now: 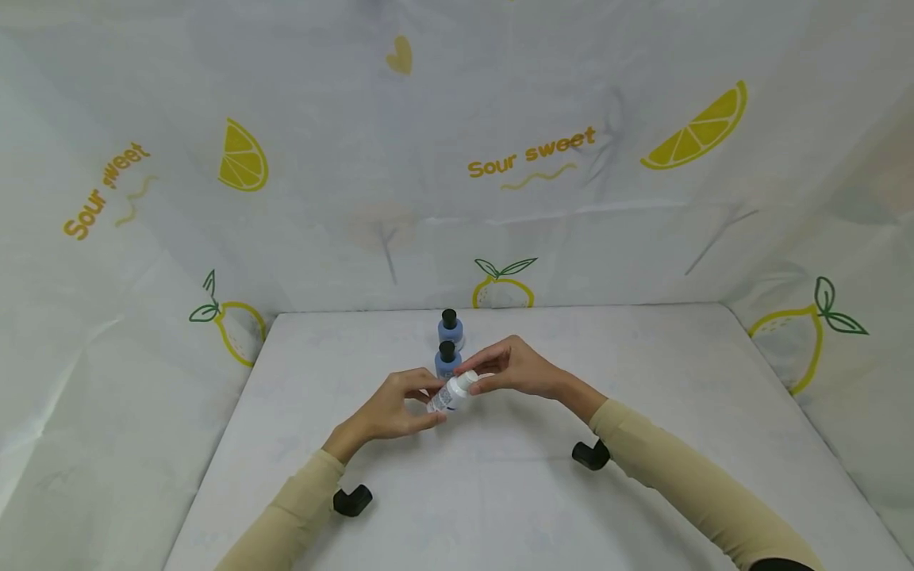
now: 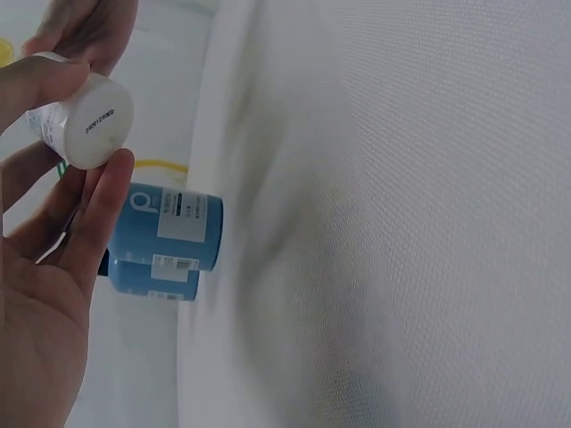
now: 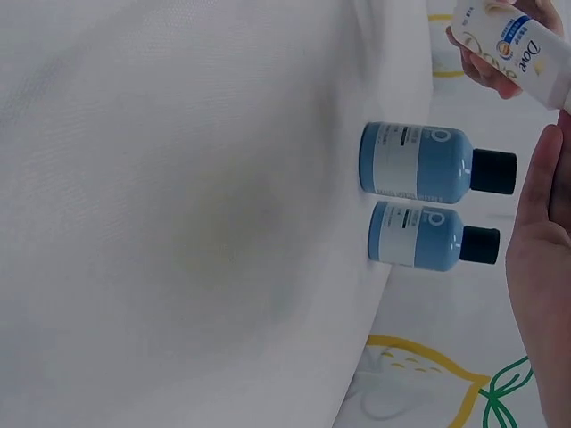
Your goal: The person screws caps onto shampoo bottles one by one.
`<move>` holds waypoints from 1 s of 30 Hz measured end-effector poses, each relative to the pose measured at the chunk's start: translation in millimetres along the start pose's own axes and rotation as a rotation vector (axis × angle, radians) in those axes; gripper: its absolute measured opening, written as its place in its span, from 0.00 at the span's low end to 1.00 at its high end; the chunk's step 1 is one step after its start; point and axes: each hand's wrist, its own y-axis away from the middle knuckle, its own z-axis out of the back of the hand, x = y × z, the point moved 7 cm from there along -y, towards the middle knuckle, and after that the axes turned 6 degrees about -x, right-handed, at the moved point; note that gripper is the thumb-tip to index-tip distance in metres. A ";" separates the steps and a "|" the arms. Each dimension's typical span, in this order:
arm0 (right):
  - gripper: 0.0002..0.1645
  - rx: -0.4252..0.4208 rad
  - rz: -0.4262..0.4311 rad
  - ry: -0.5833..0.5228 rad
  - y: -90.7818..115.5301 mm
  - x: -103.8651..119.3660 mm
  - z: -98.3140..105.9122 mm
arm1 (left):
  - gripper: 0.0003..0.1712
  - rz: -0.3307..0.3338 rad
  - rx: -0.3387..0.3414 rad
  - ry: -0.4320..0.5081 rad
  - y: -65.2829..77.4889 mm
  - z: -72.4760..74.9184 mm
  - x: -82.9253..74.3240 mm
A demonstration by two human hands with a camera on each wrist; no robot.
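A small white Dove bottle (image 1: 446, 396) is held tilted above the table, its cap pointing up and to the right. My left hand (image 1: 395, 406) grips its lower body between thumb and fingers, and the bottle's round base (image 2: 100, 127) with a printed code shows in the left wrist view. My right hand (image 1: 521, 369) pinches the white cap (image 1: 467, 379) between thumb and fingers. Just behind stand two blue bottles with black caps, upright one behind the other: the nearer blue bottle (image 3: 419, 162) and the farther blue bottle (image 3: 417, 236). The white bottle partly overlaps the nearer one in the head view.
A white cloth covers the table (image 1: 500, 492). Behind it and along the sides hangs a white curtain (image 1: 321, 238) printed with lemons and lettering. Black wrist mounts (image 1: 353, 500) stick out below both sleeves.
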 end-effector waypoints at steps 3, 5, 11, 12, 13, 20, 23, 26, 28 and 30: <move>0.19 -0.039 0.031 0.033 -0.5 1.5 0.2 | 0.23 -0.004 -0.007 -0.010 -0.7 0.3 0.1; 0.18 -0.067 0.049 0.056 -0.5 2.4 0.1 | 0.23 0.001 -0.011 -0.014 -1.0 0.5 0.2; 0.15 -0.130 0.059 0.083 0.2 2.7 -1.2 | 0.23 0.016 -0.025 -0.024 -1.6 0.5 0.8; 0.15 -0.137 0.058 0.085 0.3 2.5 -1.1 | 0.23 0.017 -0.026 -0.025 -1.5 0.3 1.0; 0.15 -0.144 0.056 0.088 0.3 2.2 -1.0 | 0.23 0.017 -0.026 -0.024 -1.6 0.0 1.0; 0.15 -0.150 0.057 0.098 0.0 1.7 -2.3 | 0.23 0.010 -0.028 -0.027 -1.4 -1.3 0.5; 0.16 -0.141 0.060 0.096 0.4 1.5 -3.0 | 0.23 0.015 -0.028 -0.025 -1.1 -2.0 1.2; 0.18 -0.131 0.059 0.093 0.6 1.3 -3.4 | 0.23 0.023 -0.027 -0.023 -0.6 -2.7 2.3; 0.19 -0.126 0.059 0.096 0.3 2.0 -3.6 | 0.23 0.023 -0.029 -0.022 -0.4 -3.0 3.0; 0.19 -0.120 0.064 0.100 -0.2 3.3 -3.4 | 0.23 0.020 -0.034 -0.019 -0.5 -3.0 3.3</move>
